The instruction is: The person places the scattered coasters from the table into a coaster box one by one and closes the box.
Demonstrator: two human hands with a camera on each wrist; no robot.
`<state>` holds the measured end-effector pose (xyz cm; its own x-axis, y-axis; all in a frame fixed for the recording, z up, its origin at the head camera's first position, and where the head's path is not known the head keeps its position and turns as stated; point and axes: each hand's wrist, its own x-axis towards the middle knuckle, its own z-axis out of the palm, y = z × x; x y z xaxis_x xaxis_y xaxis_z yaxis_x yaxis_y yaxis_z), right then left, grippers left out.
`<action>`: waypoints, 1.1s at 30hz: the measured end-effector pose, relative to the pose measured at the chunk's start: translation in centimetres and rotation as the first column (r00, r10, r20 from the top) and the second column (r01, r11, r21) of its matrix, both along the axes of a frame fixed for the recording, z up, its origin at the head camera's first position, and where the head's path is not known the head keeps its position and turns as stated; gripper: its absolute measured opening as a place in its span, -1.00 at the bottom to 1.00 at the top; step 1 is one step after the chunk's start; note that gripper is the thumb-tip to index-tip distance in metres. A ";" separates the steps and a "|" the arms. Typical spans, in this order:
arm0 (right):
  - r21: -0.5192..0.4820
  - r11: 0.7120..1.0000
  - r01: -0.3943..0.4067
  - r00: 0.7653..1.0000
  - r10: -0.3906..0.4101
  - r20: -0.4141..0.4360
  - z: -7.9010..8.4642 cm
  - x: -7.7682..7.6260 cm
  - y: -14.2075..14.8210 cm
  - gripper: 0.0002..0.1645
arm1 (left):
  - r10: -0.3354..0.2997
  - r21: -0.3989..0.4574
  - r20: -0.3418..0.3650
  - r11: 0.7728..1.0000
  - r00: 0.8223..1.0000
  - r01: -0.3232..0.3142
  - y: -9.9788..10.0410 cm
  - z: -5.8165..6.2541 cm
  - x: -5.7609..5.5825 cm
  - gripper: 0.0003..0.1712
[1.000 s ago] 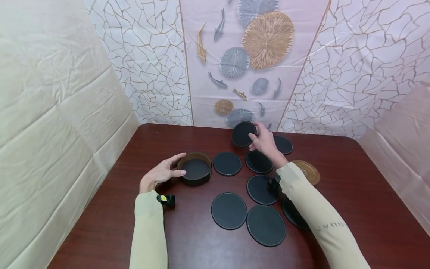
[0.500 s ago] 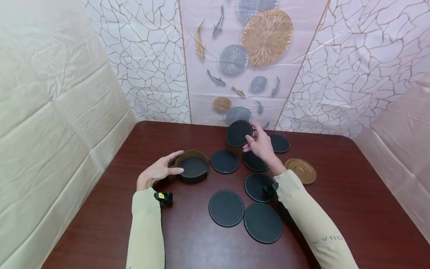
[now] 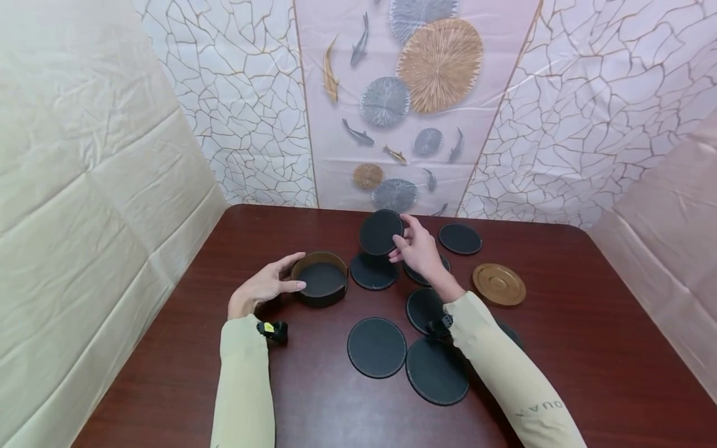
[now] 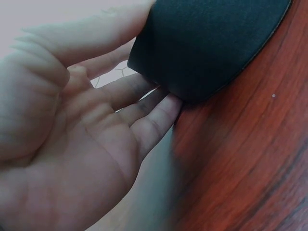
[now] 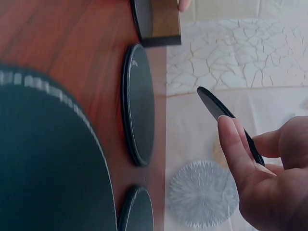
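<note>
A round black coaster [image 3: 381, 232] hangs in the air above the table, its right edge pinched by my right hand [image 3: 421, 251]. In the right wrist view that coaster [image 5: 226, 109] is tilted between thumb and fingers. Below it, another black coaster [image 3: 373, 274] lies flat on the table. My left hand [image 3: 263, 287] holds the left side of a round coaster holder [image 3: 319, 298], black outside and brown inside, with a dark floor. The left wrist view shows thumb and fingertips against the holder's black wall [image 4: 207, 45], which stands on the table.
Several black coasters lie flat around the middle, including one near the front [image 3: 377, 348] and one at the back right [image 3: 460, 239]. A brown round disc [image 3: 498, 284] lies on the right. The dark red table [image 3: 313, 398] ends at a patterned cloth backdrop [image 3: 252, 112].
My right hand has carried the pinched coaster leftward, from above the back right coasters to above the one beside the holder. The left hand stays on the holder.
</note>
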<state>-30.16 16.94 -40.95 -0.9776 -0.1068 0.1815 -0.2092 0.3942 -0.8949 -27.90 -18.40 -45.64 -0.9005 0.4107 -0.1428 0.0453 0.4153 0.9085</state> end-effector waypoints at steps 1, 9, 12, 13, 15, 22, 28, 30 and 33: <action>0.003 1.000 -0.004 1.000 0.004 0.002 0.0 0.1 -0.2 -0.30 | 0.003 -0.002 0.001 1.000 1.000 -0.003 0.0 0.0 0.0 -0.13; -0.079 0.997 -0.013 0.999 0.016 0.045 -0.2 0.7 -1.5 -0.28 | 0.015 -0.017 0.009 1.000 1.000 -0.015 0.1 0.4 0.0 -0.13; -0.099 0.995 -0.026 0.997 0.033 0.071 -0.4 0.9 -2.0 -0.26 | 0.011 -0.015 0.005 1.000 1.000 -0.011 0.2 0.3 0.0 -0.13; -0.103 0.994 -0.033 0.996 0.041 0.077 -0.5 1.0 -2.2 -0.26 | 0.012 -0.016 0.003 1.000 1.000 -0.012 0.2 0.3 0.0 -0.13; -0.104 0.994 -0.039 0.995 0.047 0.082 -0.7 1.2 -2.6 -0.26 | 0.017 -0.017 0.007 1.000 1.000 -0.017 0.2 0.2 0.0 -0.12; -0.115 0.993 -0.039 0.997 0.046 0.055 -0.6 1.8 -3.8 -0.31 | 0.025 -0.008 0.031 1.000 0.999 -0.025 0.0 0.3 0.1 -0.12; -0.119 0.990 -0.081 0.993 0.090 0.077 -0.4 2.5 -4.8 -0.29 | 0.028 -0.014 0.037 1.000 0.999 -0.027 0.1 0.4 0.2 -0.12; -0.129 0.988 -0.086 0.991 0.098 0.091 -0.6 2.5 -4.9 -0.28 | 0.029 -0.017 0.042 0.999 0.999 -0.028 0.0 0.4 0.2 -0.12; -0.153 0.984 -0.088 0.990 0.103 0.093 -1.0 2.5 -5.2 -0.28 | 0.025 -0.012 0.044 1.000 0.999 -0.025 -0.1 0.3 0.1 -0.12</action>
